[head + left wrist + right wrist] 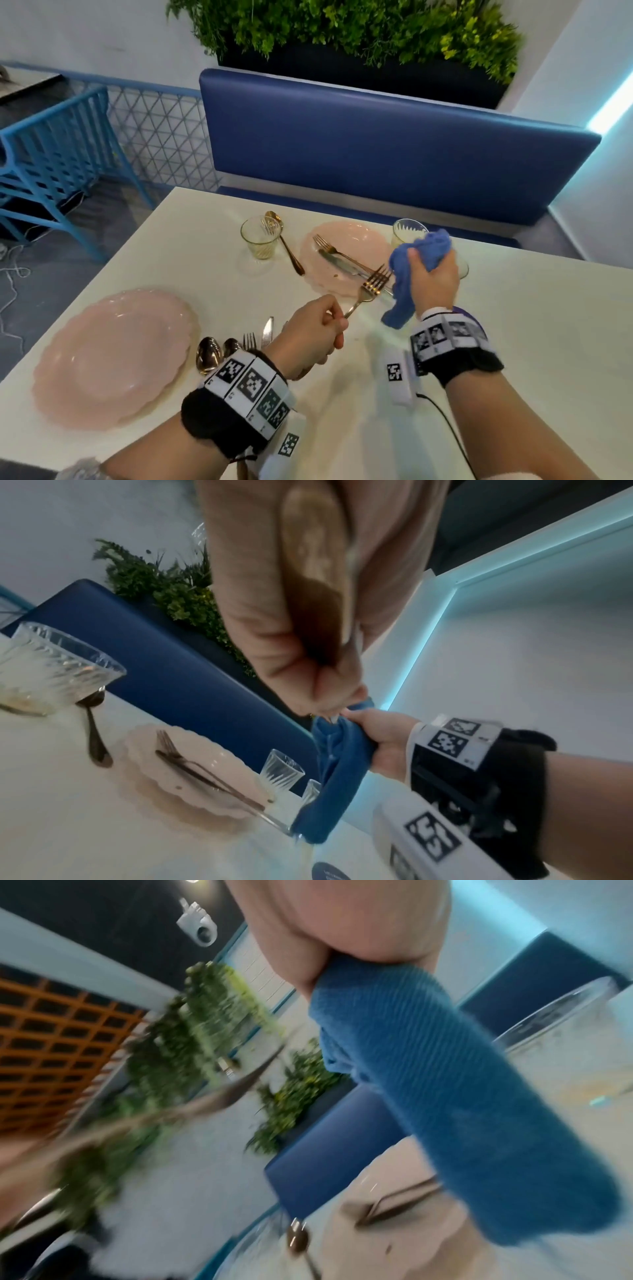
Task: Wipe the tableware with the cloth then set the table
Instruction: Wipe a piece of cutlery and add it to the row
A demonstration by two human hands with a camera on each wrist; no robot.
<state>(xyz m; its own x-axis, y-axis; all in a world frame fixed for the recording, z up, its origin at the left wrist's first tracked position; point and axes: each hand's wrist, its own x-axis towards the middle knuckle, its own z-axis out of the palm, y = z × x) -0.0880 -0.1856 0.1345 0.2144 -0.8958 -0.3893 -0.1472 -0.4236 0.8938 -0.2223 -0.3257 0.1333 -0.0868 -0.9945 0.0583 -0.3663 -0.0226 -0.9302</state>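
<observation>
My left hand (318, 337) grips the handle of a gold fork (370, 287), tines raised toward the right. My right hand (433, 277) holds a bunched blue cloth (407, 277) just right of the tines; its tail hangs down toward the table. In the left wrist view the fork handle (315, 569) lies in my curled fingers and the cloth (339, 775) hangs from the right hand (380, 737). The right wrist view shows the cloth (445, 1091) close up and the fork (192, 1107) blurred. A dirty pink plate (349, 253) behind carries a fork and knife.
A clean pink plate (109, 356) sits at front left, with spoons (209, 353), a fork and a knife beside it. A glass (262, 238) with a spoon (286, 243) stands mid-table; another glass (407, 233) is behind the cloth. A blue bench (394, 144) backs the white table (531, 342).
</observation>
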